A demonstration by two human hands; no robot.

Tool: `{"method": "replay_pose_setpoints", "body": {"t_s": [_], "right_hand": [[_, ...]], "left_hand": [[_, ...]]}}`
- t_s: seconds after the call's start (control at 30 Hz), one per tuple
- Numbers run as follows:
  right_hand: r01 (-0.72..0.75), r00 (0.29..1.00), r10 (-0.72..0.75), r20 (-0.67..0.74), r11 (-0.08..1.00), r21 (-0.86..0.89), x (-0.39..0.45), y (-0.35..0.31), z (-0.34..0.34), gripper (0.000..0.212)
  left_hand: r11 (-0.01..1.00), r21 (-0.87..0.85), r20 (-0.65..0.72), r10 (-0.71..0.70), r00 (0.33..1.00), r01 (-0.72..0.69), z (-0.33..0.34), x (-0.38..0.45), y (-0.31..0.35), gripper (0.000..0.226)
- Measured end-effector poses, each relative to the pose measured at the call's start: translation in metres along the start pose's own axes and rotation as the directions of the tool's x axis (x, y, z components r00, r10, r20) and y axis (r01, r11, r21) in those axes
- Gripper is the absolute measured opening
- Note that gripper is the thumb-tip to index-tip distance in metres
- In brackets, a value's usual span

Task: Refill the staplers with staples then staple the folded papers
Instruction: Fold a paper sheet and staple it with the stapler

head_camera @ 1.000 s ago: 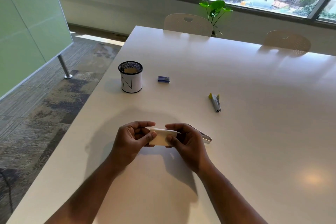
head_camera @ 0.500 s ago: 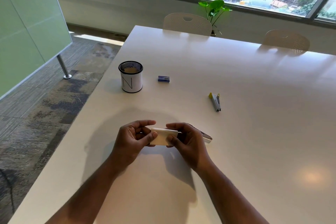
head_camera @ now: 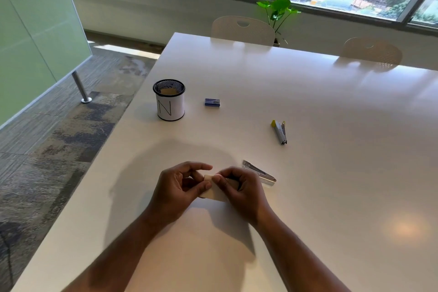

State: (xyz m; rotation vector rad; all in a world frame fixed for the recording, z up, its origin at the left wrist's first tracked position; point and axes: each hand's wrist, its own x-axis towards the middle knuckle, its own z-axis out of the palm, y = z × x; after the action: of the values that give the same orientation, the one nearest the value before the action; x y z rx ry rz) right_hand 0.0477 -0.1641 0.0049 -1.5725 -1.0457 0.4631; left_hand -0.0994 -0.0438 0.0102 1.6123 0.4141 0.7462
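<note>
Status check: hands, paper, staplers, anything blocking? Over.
Left hand and right hand both pinch the small folded cream paper. Silver stapler lies just beyond the right hand, yellow-tipped grey stapler farther off. Nothing blocking.

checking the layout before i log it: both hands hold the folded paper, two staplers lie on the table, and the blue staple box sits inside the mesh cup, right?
Not quite. In the head view the blue staple box lies on the table, to the right of the mesh cup and apart from it. The rest stands.
</note>
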Motion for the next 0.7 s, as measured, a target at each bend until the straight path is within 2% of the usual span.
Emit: {"method": "replay_pose_setpoints", "body": {"t_s": [0.17, 0.3, 0.43, 0.53, 0.63, 0.7], "right_hand": [[-0.017, 1.000, 0.017, 0.013, 0.999, 0.048, 0.0001, -0.0007, -0.0026, 0.006], [-0.034, 0.999, 0.031, 0.031, 0.994, 0.102, -0.0003, -0.0008, -0.0022, 0.010], [-0.033, 0.999, 0.031, 0.035, 0.997, 0.073, -0.0005, -0.0014, 0.0000, 0.010], [-0.086, 0.996, 0.087, -0.029, 0.995, 0.053, 0.0005, -0.0016, -0.0009, 0.006], [-0.164, 0.981, 0.166, -0.098, 0.986, 0.037, 0.0028, 0.0003, -0.0033, 0.023], [-0.171, 0.981, 0.169, -0.096, 0.985, -0.016, 0.0042, 0.0010, -0.0029, 0.023]], "left_hand": [[0.999, 0.038, 0.038, -0.003, 0.999, 0.002, -0.0018, -0.0011, -0.0002, 0.031], [0.992, 0.126, 0.051, 0.002, 0.999, -0.008, -0.0023, -0.0012, 0.0014, 0.015], [0.976, 0.214, 0.008, 0.027, 1.000, -0.028, -0.0015, -0.0001, 0.0029, 0.021], [0.975, 0.220, -0.034, 0.044, 0.998, -0.035, -0.0029, 0.0009, 0.0037, 0.021], [0.970, 0.237, -0.058, 0.076, 0.995, -0.061, -0.0054, 0.0017, 0.0021, 0.019], [0.963, 0.259, -0.064, 0.097, 0.993, -0.078, -0.0047, 0.0016, 0.0004, 0.017]]}}
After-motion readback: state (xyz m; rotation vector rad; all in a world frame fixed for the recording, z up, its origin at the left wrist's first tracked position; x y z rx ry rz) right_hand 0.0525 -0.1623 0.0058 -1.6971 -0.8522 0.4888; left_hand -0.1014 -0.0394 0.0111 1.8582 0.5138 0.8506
